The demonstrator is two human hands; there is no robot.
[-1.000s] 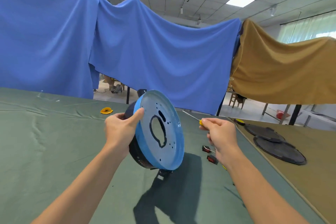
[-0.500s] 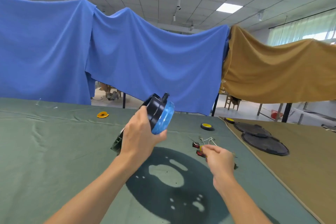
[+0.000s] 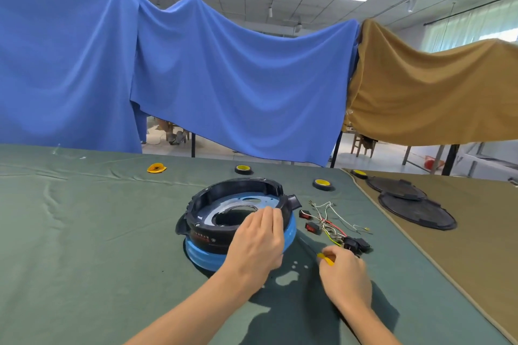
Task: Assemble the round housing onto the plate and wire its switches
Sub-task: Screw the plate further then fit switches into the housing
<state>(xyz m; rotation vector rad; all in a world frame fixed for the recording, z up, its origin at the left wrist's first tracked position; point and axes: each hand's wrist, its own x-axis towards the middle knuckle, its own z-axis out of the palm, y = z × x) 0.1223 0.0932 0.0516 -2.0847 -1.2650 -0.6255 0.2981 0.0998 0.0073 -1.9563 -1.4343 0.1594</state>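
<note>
Head view: one housing, mouth up, on one plate.
My left hand rests flat on it; right hand grips a yellow handle; two switches.

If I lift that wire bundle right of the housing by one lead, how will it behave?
Probably floppy: the thin wires lie in loose, tangled loops. Likely light, though the black connectors at the near end would dangle and swing. The crossing leads may snag each other, or drag the red switches alongside.
</note>
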